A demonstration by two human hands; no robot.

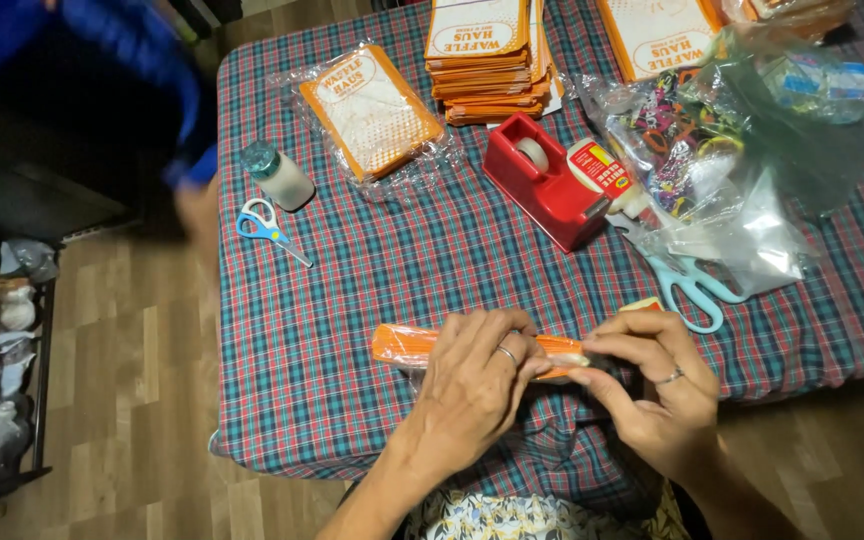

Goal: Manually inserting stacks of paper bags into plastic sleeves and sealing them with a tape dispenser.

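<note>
From the head view, your left hand [472, 385] lies over the orange packet [407, 345] at the near edge of the plaid surface [352, 280], fingers curled on it, while your right hand [657, 385] pinches its right end, the red tape dispenser [544, 185] farther off.

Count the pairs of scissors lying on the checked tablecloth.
2: small blue-handled scissors near the table's left edge by the glue bottle, and larger pale-blue scissors right of the red tape dispenser, partly under plastic bags.
</note>
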